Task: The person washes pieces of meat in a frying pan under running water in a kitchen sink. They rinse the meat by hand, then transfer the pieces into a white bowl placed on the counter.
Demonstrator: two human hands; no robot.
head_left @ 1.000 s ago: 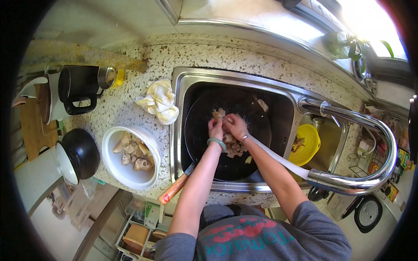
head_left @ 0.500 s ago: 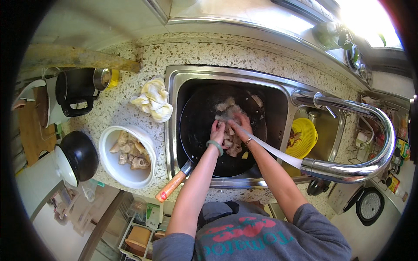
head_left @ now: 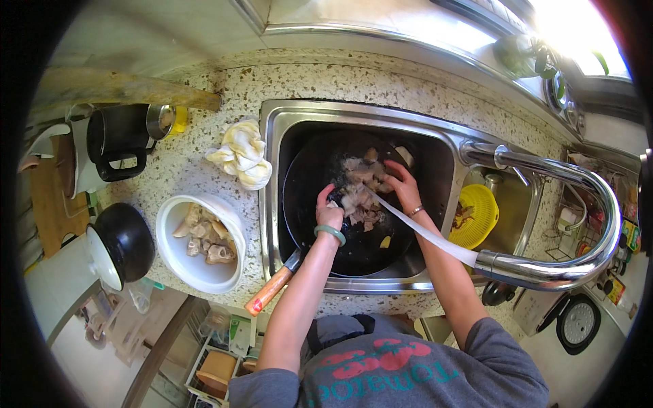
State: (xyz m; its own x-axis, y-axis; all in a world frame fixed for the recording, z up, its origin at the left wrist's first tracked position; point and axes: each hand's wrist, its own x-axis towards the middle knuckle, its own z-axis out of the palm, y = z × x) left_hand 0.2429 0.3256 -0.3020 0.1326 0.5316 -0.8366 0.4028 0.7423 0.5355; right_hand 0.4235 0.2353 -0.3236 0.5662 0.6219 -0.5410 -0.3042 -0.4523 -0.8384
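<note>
Meat pieces are lying in a heap inside the black pan, and the pan is sitting in the steel sink in the middle of the frame. Both hands are reaching down into the pan from the lower edge of the frame. The left hand, with a green bangle on its wrist, is curling its fingers together on some pieces at the lower left side of the heap. The right hand is resting on the right side of the heap with its fingers spread apart, pressing on the meat. So the heap is lying right between the two hands, and both are touching it. Water is running in a white stream from the big silver tap at the lower right, going up and left toward the meat. The pan's orange handle is pointing down and left over the sink edge. On the speckled table at the left, a white bowl is holding more pieces, with a yellow and white cloth above it and a black pot beside it.
</note>
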